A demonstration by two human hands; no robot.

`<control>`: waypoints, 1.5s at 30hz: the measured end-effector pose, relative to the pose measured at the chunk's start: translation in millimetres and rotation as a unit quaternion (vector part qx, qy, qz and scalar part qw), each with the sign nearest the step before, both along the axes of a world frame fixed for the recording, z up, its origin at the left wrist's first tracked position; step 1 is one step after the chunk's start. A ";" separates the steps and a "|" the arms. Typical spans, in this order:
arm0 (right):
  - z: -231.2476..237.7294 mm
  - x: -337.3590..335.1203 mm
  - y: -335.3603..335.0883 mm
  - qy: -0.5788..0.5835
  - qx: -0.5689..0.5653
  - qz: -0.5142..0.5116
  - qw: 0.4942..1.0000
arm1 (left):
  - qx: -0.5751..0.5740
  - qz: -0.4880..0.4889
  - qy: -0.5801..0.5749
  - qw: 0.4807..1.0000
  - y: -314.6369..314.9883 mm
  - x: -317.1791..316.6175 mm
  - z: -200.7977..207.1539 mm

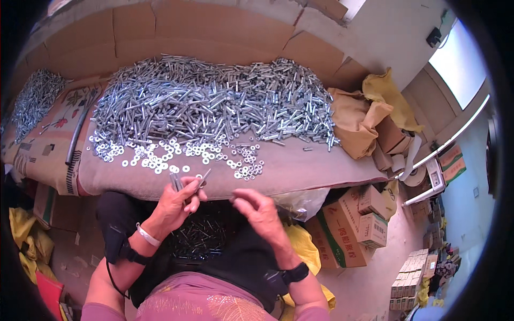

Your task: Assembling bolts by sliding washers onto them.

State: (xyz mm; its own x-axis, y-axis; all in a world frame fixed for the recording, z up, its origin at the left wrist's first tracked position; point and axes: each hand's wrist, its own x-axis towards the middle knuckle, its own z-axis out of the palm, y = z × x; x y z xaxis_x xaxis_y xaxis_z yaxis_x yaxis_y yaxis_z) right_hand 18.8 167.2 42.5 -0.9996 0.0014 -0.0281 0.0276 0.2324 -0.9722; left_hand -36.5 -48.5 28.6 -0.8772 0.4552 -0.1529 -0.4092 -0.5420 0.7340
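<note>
My left hand is closed around a few slim metal bolts, which poke out past the fingers. One of them, with a tapered tip, angles up to the right. My right hand hovers a little to the right, fingers curled together; whether they pinch something small I cannot make out. Just beyond both hands, loose flat washers and a cluster of nuts lie on the cloth-covered bench. Behind these rises a long heap of silvery bolts and metal sleeves.
Between my knees sits a container of dark metal pieces. A second metal heap and a dark rod lie at the left. Brown sacking stands at the bench's right end; cardboard boxes and yellow sacks crowd the floor.
</note>
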 end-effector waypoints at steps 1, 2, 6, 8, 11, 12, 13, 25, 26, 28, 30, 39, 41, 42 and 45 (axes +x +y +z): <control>5.6 -8.8 13.1 0.015 0.043 -0.020 0.999 | -0.009 0.012 -0.013 1.000 1.5 2.3 -2.5; 1.3 -19.9 25.0 0.027 0.054 -0.045 0.997 | -0.015 0.010 -0.008 1.000 3.3 3.4 -7.2; -8.3 -62.4 54.3 0.069 0.165 -0.114 0.977 | -0.046 0.008 -0.027 0.999 10.8 11.7 -14.9; -15.4 -83.2 64.6 0.098 0.227 -0.133 0.960 | -0.044 0.006 -0.034 0.998 13.8 13.6 -18.1; -22.4 -111.0 74.3 0.154 0.328 -0.162 0.918 | -0.042 0.007 -0.052 0.998 15.3 15.1 -24.8; -26.5 -118.6 82.6 0.206 0.407 -0.178 0.872 | -0.035 0.004 -0.055 0.998 16.1 14.7 -27.2; -30.2 -126.1 90.3 0.257 0.481 -0.190 0.817 | -0.028 0.002 -0.059 0.998 16.6 14.7 -29.0; -33.7 -160.3 107.6 0.301 0.623 -0.158 0.705 | -0.015 -0.030 -0.086 0.996 40.4 19.0 -32.0; -33.7 -154.9 106.9 0.301 0.608 -0.166 0.715 | -0.016 -0.034 -0.088 0.995 40.9 19.7 -30.6; -27.3 -136.8 93.2 0.287 0.543 -0.166 0.772 | -0.027 -0.029 -0.078 0.996 40.4 20.4 -28.3; -19.7 -115.9 79.1 0.255 0.424 -0.163 0.853 | -0.029 -0.029 -0.075 0.996 39.1 21.2 -26.9; -23.5 -51.1 52.2 0.071 -0.004 -0.103 0.992 | -0.097 -0.006 -0.004 0.995 40.9 28.5 -29.2; -25.2 -38.2 49.4 0.056 -0.042 -0.085 0.994 | -0.101 -0.009 0.002 0.995 40.4 35.3 -31.2; -25.9 -30.3 48.3 0.055 -0.035 -0.079 0.995 | -0.097 -0.015 -0.002 0.995 41.0 37.0 -32.8; -25.4 -11.0 35.5 0.088 -0.037 -0.082 0.992 | -0.103 -0.019 -0.001 0.995 42.0 44.3 -29.8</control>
State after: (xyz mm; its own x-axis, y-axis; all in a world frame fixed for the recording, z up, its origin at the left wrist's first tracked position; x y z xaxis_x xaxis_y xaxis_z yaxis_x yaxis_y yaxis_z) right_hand 7.7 202.7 17.2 -0.9753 0.1696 0.1416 -0.1130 0.1676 -0.9793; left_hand 7.8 -6.5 -1.2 -0.8600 0.4466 -0.2471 -0.4273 -0.3653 0.8271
